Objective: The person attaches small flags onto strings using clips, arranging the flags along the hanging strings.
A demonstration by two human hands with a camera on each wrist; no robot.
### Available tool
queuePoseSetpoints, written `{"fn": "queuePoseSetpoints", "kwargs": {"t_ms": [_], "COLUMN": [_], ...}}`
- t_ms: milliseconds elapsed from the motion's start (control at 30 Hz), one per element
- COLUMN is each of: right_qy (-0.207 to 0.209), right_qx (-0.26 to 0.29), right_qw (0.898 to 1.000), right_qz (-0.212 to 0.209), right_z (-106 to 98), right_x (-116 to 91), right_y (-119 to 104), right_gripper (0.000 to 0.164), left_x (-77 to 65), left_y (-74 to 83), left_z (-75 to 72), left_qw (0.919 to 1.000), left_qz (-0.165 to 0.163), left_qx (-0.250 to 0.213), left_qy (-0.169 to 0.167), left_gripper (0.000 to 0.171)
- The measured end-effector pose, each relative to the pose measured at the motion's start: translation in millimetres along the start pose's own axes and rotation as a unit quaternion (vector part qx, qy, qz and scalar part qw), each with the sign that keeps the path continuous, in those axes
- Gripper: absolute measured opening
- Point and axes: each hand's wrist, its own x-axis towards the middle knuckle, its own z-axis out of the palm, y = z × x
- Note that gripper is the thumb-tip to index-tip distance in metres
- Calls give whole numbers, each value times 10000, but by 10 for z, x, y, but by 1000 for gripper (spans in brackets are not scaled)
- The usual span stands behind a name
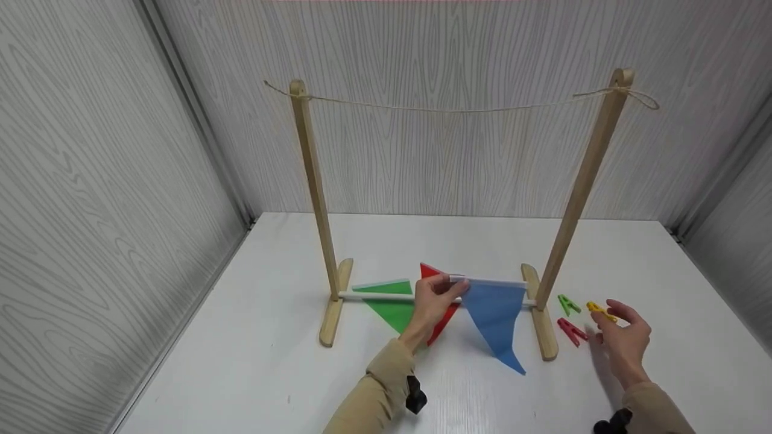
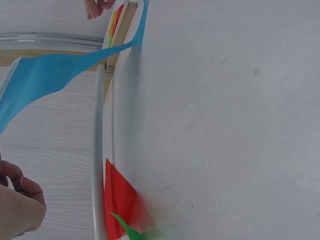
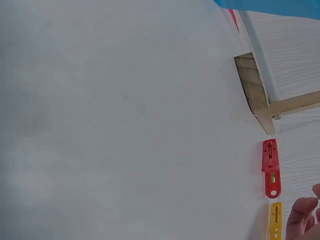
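Observation:
My left hand pinches the top left corner of a blue pennant flag, thumb in front. The flag hangs down, its white upper edge level and its tip bent to the right. In the left wrist view, the blue cloth stretches away from that hand. My right hand is over a yellow clothespin, fingers loosely bent. In the right wrist view, a small gap shows between its fingers and the yellow clothespin. A red clothespin and a green clothespin lie close by.
A wooden stand has left and right posts, joined by a white rod near the table. Twine runs between the post tops. Red and green pennants lie around the rod. Walls enclose the white table.

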Motion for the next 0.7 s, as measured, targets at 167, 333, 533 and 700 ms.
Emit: {"fn": "queuePoseSetpoints", "kwargs": {"t_ms": [167,333,533,700], "right_qy": [-145,-278,-247,-274], "right_qx": [-433,-706,-897,-1231], "right_qw": [9989,9967,9952,9918], "right_qz": [110,304,309,213], "right_z": [-39,-72,-76,-79], "right_x": [58,121,162,184], "right_y": [30,65,80,97], "right_gripper": [56,62,66,62], "left_x": [0,-6,-14,-13], "left_y": [-1,3,6,10], "left_z": [10,19,23,17], "left_qw": [10000,9999,9998,9998], "left_qz": [-25,-121,-182,-188], "left_qx": [-45,-116,-25,19], "left_qy": [-25,-38,-99,-101], "left_gripper": [21,21,21,20]}}
